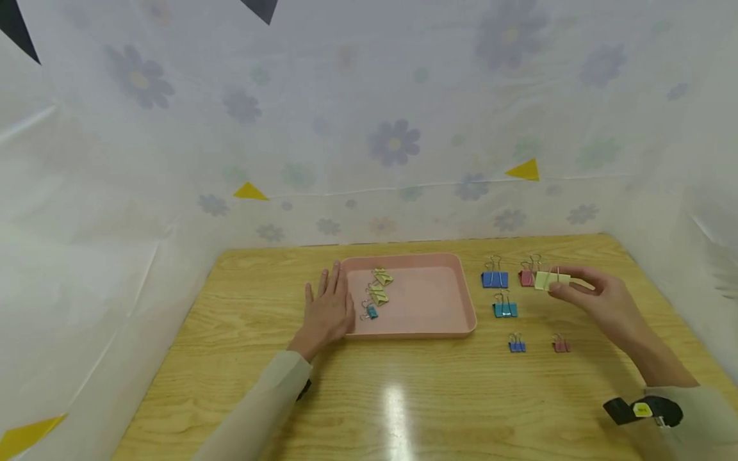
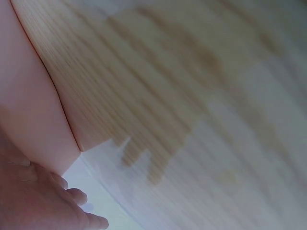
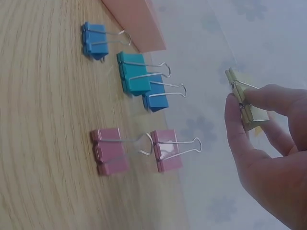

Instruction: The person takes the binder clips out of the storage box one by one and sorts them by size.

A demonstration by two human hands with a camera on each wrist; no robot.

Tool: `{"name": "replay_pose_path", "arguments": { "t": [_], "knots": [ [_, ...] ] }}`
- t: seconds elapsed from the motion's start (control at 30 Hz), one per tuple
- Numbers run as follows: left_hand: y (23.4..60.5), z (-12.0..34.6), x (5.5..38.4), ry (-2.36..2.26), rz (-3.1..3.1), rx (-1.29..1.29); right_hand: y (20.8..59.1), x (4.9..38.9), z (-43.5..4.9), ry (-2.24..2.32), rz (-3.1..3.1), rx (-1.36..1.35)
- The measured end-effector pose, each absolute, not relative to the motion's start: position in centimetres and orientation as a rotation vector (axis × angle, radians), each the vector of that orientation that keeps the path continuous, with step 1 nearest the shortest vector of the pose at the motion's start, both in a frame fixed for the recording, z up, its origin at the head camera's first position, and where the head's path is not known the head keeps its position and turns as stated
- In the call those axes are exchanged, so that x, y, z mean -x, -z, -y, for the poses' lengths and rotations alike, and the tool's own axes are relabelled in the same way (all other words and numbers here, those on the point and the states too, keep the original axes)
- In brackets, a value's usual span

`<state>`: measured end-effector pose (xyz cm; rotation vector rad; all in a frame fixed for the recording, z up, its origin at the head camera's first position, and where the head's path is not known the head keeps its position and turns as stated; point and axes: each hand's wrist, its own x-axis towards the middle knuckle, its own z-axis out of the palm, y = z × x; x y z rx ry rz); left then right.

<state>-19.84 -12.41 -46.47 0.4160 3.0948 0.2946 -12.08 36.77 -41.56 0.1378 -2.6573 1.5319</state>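
Observation:
Between thumb and fingers my right hand (image 1: pixel 608 307) pinches a yellow binder clip (image 1: pixel 544 280), raised above the table in the right wrist view. Just left of it stands a large pink binder clip (image 1: pixel 526 278), partly hidden. My left hand (image 1: pixel 326 315) rests with straight fingers against the left rim of a pink tray (image 1: pixel 426 296). Inside that tray, toward the left, lie two yellow binder clips (image 1: pixel 378 294) and a small teal binder clip (image 1: pixel 371 312). The left wrist view catches only the tray's outer wall (image 2: pixel 33 91) and some fingers.
Right of the tray stand a large blue binder clip (image 1: pixel 494 280) and a teal one (image 1: pixel 505 310). Nearer the front are a small blue clip (image 1: pixel 517 347) and a small pink clip (image 1: pixel 561 346). A flowered sheet (image 1: pixel 323 141) encloses the wooden table (image 1: pixel 346 397) at back and sides.

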Motion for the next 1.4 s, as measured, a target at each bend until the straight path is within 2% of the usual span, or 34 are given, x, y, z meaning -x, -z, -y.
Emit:
{"name": "replay_pose_path", "arguments": {
  "t": [0.27, 0.7, 0.97, 1.4],
  "knots": [
    [46.6, 12.5, 19.8, -0.306, -3.094, -0.424, 41.9, 12.7, -39.8, -1.515, 2.66, -0.031],
    [46.3, 12.4, 19.6, -0.337, -3.082, -0.401, 43.3, 14.1, -42.6, -1.597, 2.586, -0.032],
    [46.2, 12.5, 19.7, -0.284, -3.071, -0.37, 43.9, 15.4, -43.5, -1.595, 2.618, 0.038],
    [46.3, 12.5, 19.6, -0.308, -3.085, -0.392, 45.6, 17.5, -45.1, -1.453, 2.65, -0.003]
  ]
}}
